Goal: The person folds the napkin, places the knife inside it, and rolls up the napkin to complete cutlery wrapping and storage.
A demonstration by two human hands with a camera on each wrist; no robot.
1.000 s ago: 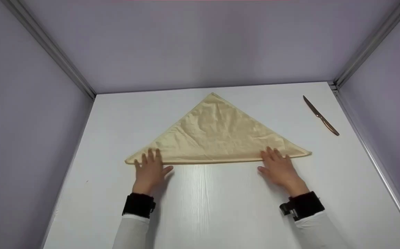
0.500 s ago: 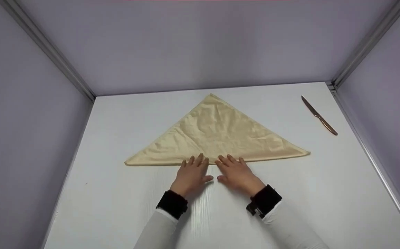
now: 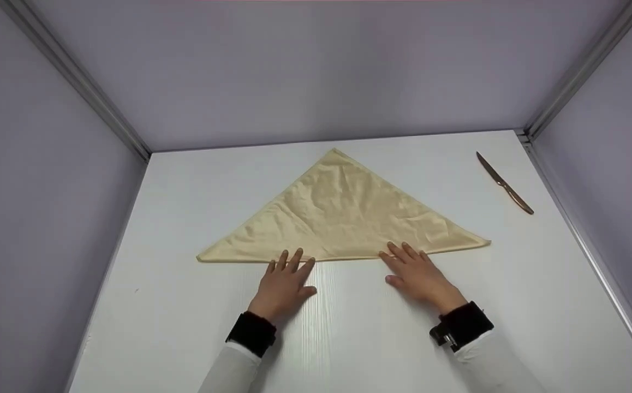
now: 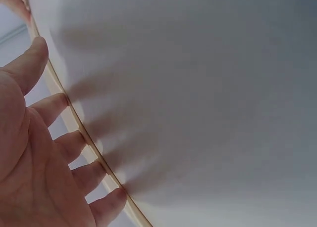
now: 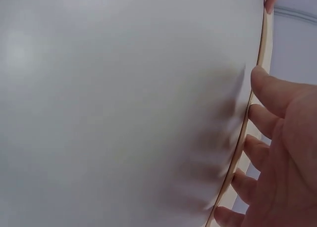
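Napkin (image 3: 343,213), folded into a triangle, lies on the table (image 3: 185,327), long folded edge left-right, apex pointing away. Left hand (image 3: 283,284) and right hand (image 3: 417,273), flat with fingers straight, press that near edge, apart.

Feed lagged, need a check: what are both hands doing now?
Left hand: open, fingertips on the cloth edge.
Right hand: open, fingertips on the same edge.

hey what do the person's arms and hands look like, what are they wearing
Both hands, the left hand and the right hand, are bare: no gloves, no rings visible. Each arm wears a white long sleeve. A black band wraps each wrist; the right one shows a small metal-looking buckle at its edge.
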